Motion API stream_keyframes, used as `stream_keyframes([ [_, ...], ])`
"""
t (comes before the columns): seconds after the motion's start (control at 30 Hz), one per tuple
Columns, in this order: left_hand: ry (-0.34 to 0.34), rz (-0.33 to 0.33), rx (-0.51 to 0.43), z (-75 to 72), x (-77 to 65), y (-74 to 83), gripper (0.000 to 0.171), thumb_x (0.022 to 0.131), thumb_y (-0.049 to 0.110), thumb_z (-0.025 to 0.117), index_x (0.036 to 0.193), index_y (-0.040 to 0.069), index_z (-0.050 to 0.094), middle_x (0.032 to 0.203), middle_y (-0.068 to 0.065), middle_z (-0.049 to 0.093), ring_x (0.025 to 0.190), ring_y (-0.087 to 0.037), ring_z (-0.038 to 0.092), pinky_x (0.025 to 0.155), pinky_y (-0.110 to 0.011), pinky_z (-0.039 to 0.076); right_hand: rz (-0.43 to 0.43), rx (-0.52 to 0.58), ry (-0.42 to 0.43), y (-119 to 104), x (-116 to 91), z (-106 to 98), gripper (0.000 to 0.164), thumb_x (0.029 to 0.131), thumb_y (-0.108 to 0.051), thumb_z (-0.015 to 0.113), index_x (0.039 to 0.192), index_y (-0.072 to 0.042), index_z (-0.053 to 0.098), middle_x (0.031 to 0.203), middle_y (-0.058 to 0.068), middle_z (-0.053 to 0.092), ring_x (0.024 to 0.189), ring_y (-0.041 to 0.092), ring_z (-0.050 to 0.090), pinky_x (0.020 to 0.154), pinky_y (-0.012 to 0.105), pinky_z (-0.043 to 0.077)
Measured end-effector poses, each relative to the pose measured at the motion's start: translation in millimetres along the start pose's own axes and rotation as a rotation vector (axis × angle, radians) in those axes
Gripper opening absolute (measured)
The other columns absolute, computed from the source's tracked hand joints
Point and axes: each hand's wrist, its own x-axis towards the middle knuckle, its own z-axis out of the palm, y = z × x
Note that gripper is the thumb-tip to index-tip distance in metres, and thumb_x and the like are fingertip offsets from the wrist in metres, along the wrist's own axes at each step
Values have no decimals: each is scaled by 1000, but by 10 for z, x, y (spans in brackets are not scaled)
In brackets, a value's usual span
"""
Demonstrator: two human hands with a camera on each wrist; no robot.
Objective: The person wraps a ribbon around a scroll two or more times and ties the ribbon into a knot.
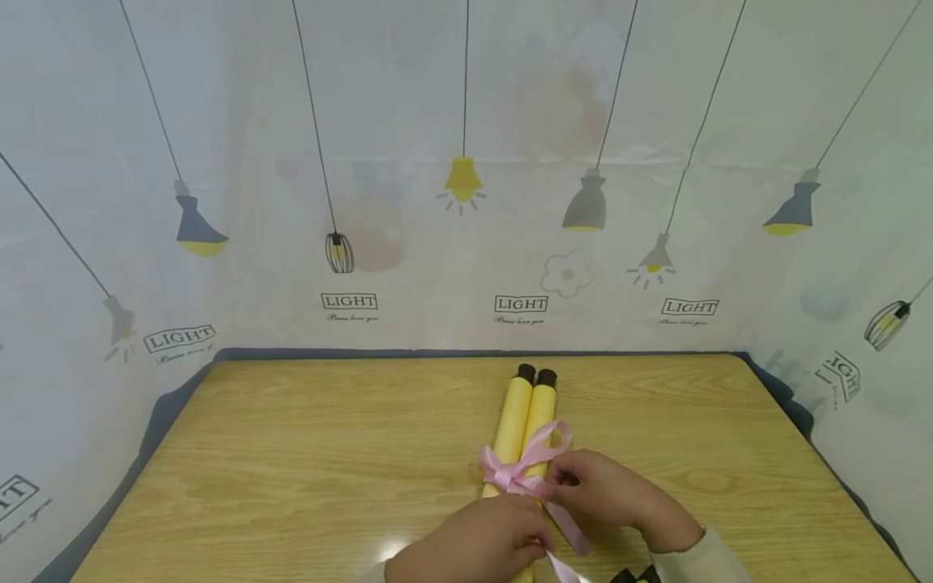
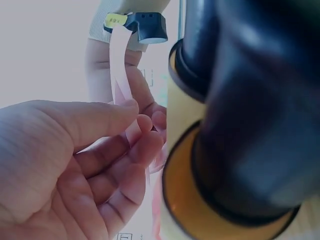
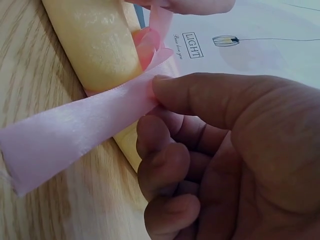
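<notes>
Two long yellow tubes (image 1: 513,417) lie side by side on the table, pointing away from me, with black ends (image 1: 547,378) at the far side. Around them goes a pink ribbon (image 1: 506,472), looped into a bow on top. My left hand (image 1: 484,538) pinches one ribbon tail between thumb and forefinger, over the near part of the tubes. To the right of the bow, my right hand (image 1: 605,490) holds another stretch of ribbon; in the right wrist view its thumb (image 3: 185,95) presses the flat tail (image 3: 75,132) against the curled fingers. Large black ends (image 2: 250,125) fill the left wrist view's right side.
The wooden table (image 1: 291,445) reaches back to a pale curtain (image 1: 408,105) printed with hanging lamps, which also runs along both sides. A black device with a yellow label (image 2: 116,20) is strapped at the right wrist.
</notes>
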Motion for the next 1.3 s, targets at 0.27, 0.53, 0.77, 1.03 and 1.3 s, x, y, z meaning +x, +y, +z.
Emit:
stream_keyframes([
  [0.27, -50, 95, 55, 57, 21, 20, 9, 97, 20, 68, 102, 21, 75, 96, 17, 72, 90, 9, 60, 82, 0, 39, 20, -2, -2, -22, -3, 1, 23, 98, -33, 66, 81, -18, 64, 69, -12, 55, 62, 1, 48, 57, 21, 41],
  [0.53, -114, 135, 12, 118, 44, 51, 12, 99, 24, 65, 104, 22, 76, 99, 17, 69, 91, 12, 57, 81, 2, 36, 63, -8, -49, -9, -21, -28, 27, 97, -39, 66, 79, -19, 63, 68, -11, 54, 61, 3, 48, 55, 22, 39],
  [0.77, -151, 154, -23, 172, 60, 63, 14, 99, 23, 64, 102, 21, 77, 98, 15, 69, 91, 13, 55, 81, 3, 34, 80, -14, -96, -11, -45, -41, 24, 97, -33, 68, 78, -19, 61, 68, -10, 51, 61, 3, 46, 55, 21, 37],
  [1.03, -152, 215, 36, 206, 63, 87, 14, 93, 29, 67, 100, 21, 77, 95, 17, 70, 90, 13, 55, 82, 3, 34, 63, -27, -120, -4, -49, -48, 22, 97, -30, 68, 79, -20, 61, 68, -11, 51, 60, 2, 44, 55, 20, 36],
  [1.3, -137, 190, 65, 237, 60, 78, 11, 90, 28, 70, 98, 24, 77, 97, 20, 69, 93, 15, 55, 83, 3, 35, 16, -38, -167, 2, -71, -44, 19, 94, -21, 69, 76, -19, 62, 69, -13, 53, 62, 0, 47, 57, 19, 39],
])
